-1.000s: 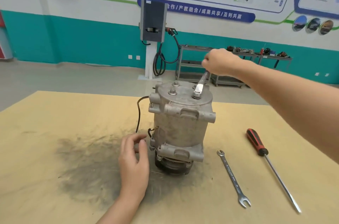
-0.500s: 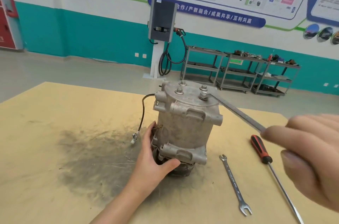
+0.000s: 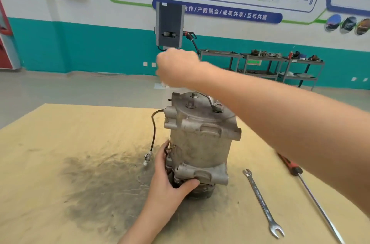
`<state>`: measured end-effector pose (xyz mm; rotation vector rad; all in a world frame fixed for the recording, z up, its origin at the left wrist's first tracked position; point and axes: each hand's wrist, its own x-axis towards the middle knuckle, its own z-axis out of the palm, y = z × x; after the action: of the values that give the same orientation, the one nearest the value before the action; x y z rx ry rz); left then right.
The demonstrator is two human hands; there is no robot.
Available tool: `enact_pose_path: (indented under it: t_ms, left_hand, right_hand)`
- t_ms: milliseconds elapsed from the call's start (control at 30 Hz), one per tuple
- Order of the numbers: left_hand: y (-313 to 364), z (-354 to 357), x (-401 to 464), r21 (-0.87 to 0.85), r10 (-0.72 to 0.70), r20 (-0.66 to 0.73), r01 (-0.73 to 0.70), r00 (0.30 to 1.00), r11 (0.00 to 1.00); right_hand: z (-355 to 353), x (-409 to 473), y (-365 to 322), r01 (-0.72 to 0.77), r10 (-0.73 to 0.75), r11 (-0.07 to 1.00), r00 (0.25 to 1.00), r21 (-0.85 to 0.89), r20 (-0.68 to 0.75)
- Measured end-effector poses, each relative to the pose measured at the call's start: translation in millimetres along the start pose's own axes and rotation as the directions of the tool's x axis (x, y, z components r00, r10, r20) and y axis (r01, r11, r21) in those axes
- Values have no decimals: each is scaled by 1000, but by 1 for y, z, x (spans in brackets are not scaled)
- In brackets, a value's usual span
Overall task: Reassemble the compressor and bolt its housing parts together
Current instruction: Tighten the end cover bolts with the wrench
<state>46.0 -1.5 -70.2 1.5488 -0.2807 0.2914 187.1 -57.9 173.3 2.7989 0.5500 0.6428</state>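
Hands: left (image 3: 170,187) gripping compressor (image 3: 200,143) base, right (image 3: 176,67) fisted around ring spanner (image 3: 212,102) on top bolt (image 3: 218,108).

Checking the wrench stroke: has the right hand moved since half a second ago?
Yes. The right hand has swung from the near right of the compressor to beyond its top, toward the far left, its wrench on a top bolt.

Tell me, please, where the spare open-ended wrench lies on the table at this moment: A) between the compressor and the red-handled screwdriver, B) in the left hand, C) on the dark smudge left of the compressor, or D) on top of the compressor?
A: the spare wrench lies flat on the table, right of the compressor and left of the red-handled screwdriver, with no hand touching it.
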Motion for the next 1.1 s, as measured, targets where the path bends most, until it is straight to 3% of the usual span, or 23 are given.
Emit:
enact_pose_path:
  t_ms: [167, 267, 333, 400, 500, 633, 767, 833, 1000, 1100]
  left_hand:
    - [7, 1, -2, 8, -9, -13, 9, 1000, 1000]
    - [9, 3, -1, -11, -7, -6, 7, 1000, 1000]
    - [10, 3, -2, -14, -12, -11, 11, 1000, 1000]
    - [10, 2, -3, -4, -4, -19, 4, 1000, 1000]
    - [10, 2, -4, -5, -14, -24, 14, 1000, 1000]
    - [8, -2, -3, -32, -45, -19, 44, 999, 999]
    - [1, -8, -2, -77, -52, -26, 50, 998, 996]
    - [-2, -8, -2, -82, -48, -9, 47, 999, 996]
    - [-2, -8, -1, -88, -66, -8, 65, 998, 994]
    - [-3, -9, -1, -86, -66, -6, 66, 998, 994]
  right_hand:
    - [3, -36, 96, -251, 247, 968, 963, 24, 110]
    - [10, -80, 143, -403, 365, 892, 910, 207, 199]
    - [8, -124, 163, -440, 427, 859, 898, 262, 110]
    - [1, -176, 167, -397, 426, 887, 901, 234, -85]
    - [-22, -245, 146, -250, 297, 952, 892, 177, -340]
    - [-48, -278, 115, -97, 136, 988, 908, 118, -395]
    - [-55, -272, 97, 47, -3, 996, 854, 71, -520]
    - [-56, -271, 95, 64, 5, 991, 861, 119, -508]
    - [-42, -283, 100, 49, 136, 879, 928, 475, -346]
    - [-47, -280, 107, 49, 158, 864, 919, 501, -362]
